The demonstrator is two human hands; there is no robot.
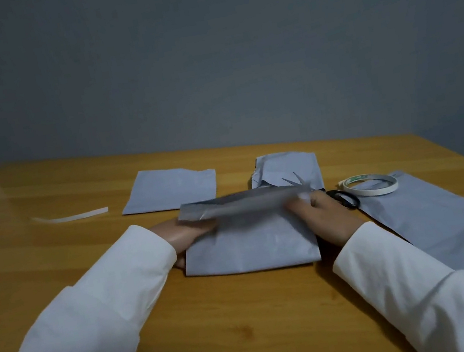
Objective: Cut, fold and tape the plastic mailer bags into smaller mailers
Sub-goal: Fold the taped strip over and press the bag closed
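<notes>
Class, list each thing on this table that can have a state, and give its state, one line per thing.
Mailer in hands: top flap lifted, being folded.
Left hand: holds the flap.
Right hand: pinches the flap.
Scissors: lying on the table, blades apart.
Tape roll: lying flat.
Far-left mailer: flat.

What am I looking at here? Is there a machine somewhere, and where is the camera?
No machine: a person in white sleeves works with bare hands. The single picture comes from a camera worn on the head, looking forward and down.

On the wooden table both hands hold a grey mailer. The left hand and right hand grip its far flap, lifted and blurred, apparently being folded over.

Beyond lie a flat mailer piece and a crumpled one. On the right, a tape roll rests on a long uncut bag, with black-handled scissors beside the right hand. Far left lies a thin white strip.
</notes>
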